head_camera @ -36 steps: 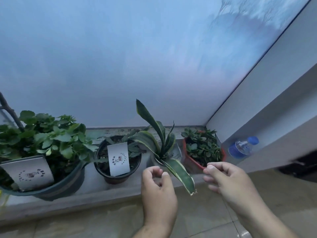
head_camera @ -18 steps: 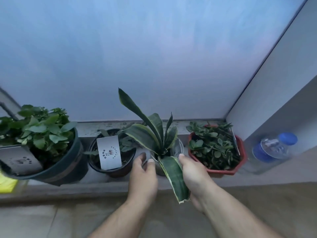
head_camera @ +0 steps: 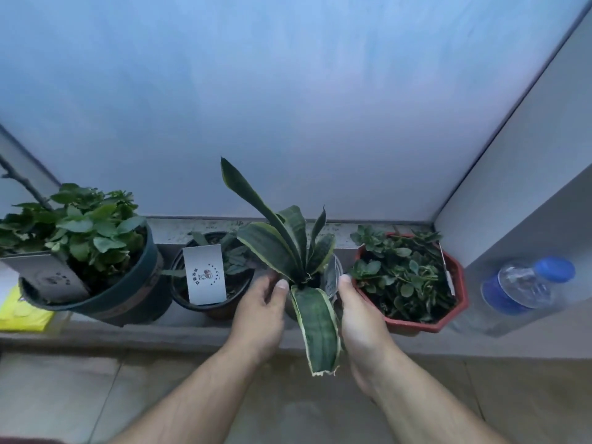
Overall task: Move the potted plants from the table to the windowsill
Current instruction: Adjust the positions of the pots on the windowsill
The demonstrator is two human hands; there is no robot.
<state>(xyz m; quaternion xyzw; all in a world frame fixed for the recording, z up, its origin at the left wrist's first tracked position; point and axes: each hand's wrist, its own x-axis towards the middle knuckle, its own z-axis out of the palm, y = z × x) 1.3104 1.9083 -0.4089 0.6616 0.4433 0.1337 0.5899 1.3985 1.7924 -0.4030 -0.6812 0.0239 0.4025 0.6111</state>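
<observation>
both hands, left hand and right hand, cup the small plant pot by its sides; looks light, leaves stiff but breakable.

Both bare forearms reach up from the bottom edge, angling in toward each other; the left hand curls round the left side of the snake plant pot, thumb up by the rim; the right hand cups the pot's right side, thumb tip at the rim, fingers hidden behind it.
</observation>
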